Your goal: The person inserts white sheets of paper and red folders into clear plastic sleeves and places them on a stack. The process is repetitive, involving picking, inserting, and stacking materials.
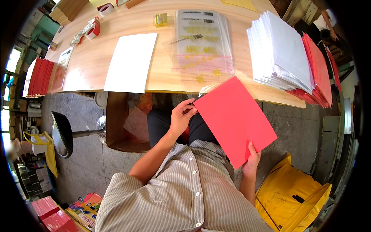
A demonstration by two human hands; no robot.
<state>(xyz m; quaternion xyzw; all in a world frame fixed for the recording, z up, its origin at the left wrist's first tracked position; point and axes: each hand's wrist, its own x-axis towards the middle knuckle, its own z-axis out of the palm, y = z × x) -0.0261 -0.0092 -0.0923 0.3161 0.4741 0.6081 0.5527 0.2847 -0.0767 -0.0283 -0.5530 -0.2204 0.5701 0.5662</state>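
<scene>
Head view: right of centre, my right hand (252, 161) gripped a red card (235, 120); my left hand (182, 118) pinched its corner, by the wood-grain table (163, 58), above grey floor (91, 162).

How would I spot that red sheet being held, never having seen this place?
Find the wooden table's near edge. Partly across it in view, the red sheet slants between left hand and right hand. Unlike the red stacks to either side, only it is held by hand.
</scene>
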